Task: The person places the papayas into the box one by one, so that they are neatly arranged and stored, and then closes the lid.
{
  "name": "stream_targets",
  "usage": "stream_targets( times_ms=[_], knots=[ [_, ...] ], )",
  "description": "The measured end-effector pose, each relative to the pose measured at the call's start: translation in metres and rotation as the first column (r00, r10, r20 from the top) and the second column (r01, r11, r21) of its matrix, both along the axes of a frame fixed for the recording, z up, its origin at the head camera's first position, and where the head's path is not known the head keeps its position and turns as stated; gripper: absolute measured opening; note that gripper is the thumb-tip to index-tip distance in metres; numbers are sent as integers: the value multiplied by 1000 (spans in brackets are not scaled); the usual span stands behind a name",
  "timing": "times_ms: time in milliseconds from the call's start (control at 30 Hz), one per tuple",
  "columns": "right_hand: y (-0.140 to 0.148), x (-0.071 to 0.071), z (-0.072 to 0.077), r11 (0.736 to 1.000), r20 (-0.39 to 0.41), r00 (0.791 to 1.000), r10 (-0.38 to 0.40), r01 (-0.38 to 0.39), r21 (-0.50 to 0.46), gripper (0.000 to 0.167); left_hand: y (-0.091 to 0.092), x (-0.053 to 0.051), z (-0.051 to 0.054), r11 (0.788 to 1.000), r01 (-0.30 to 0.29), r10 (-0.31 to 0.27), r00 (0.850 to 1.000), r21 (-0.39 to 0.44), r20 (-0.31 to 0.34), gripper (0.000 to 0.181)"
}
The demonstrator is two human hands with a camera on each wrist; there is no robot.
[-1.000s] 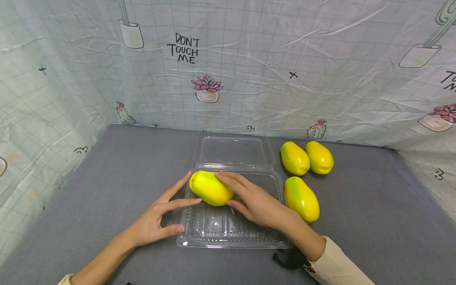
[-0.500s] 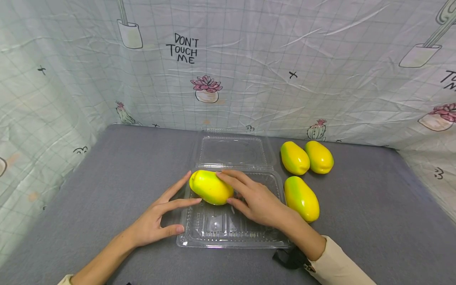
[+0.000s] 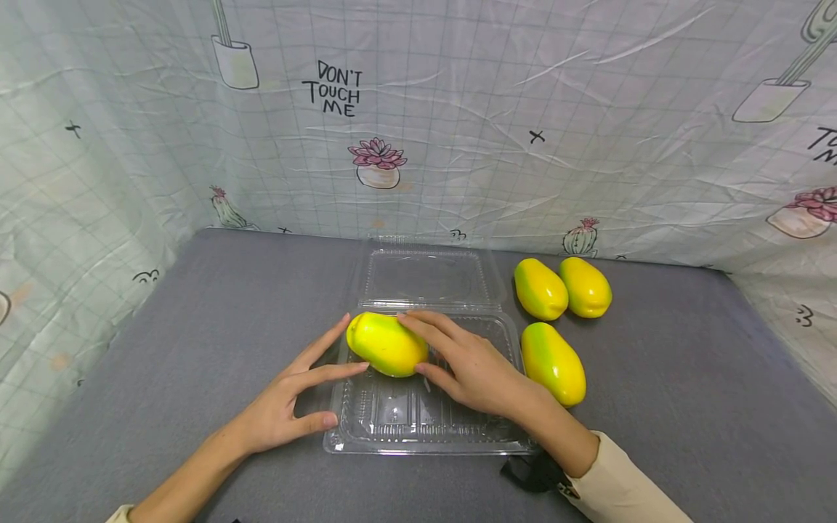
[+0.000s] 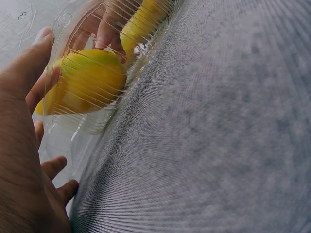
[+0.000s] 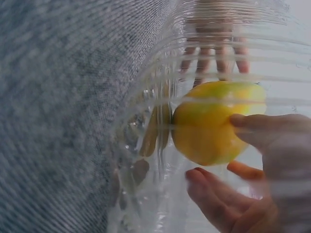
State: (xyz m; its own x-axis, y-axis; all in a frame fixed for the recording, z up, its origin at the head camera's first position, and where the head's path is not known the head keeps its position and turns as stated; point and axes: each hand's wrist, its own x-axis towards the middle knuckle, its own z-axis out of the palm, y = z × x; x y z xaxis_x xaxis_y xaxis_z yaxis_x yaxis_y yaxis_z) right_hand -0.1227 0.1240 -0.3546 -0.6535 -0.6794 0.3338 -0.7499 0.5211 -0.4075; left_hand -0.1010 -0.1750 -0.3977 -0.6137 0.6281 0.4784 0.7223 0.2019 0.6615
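Observation:
A yellow-green papaya [image 3: 386, 345] lies tilted in the far left part of a clear plastic clamshell box [image 3: 431, 448]. My right hand [image 3: 474, 374] grips its right end between thumb and fingers. In the right wrist view the papaya [image 5: 209, 128] shows through the ribbed box wall, with the thumb against it. My left hand [image 3: 281, 403] is spread at the box's left side, its fingertips at the rim near the fruit. The left wrist view shows the left hand [image 4: 22, 141] with fingers apart and the papaya [image 4: 92, 80] behind clear plastic.
Hinged back flat behind the box is its clear lid [image 3: 428, 280]. To the right lie three more papayas: two side by side at the back [image 3: 540, 289] and one [image 3: 554, 365] beside the box. A patterned curtain [image 3: 458, 145] borders the grey tabletop [image 3: 275, 290].

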Motion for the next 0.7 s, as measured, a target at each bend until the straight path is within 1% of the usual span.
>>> stream_targets(
  times_ms=[433,533,700],
  knots=[
    [2,1,4,1000,-16,1000,-16,17,19,68,0,1,-1,1000,-4,4,1000,0,-2,57],
    [3,2,7,999,-16,1000,-18,19,26,68,0,1,-1,1000,-3,3,1000,1,-4,57],
    [8,4,15,998,-11,999,-44,44,38,67,0,0,-1,1000,-4,4,1000,-1,-10,57]
  ],
)
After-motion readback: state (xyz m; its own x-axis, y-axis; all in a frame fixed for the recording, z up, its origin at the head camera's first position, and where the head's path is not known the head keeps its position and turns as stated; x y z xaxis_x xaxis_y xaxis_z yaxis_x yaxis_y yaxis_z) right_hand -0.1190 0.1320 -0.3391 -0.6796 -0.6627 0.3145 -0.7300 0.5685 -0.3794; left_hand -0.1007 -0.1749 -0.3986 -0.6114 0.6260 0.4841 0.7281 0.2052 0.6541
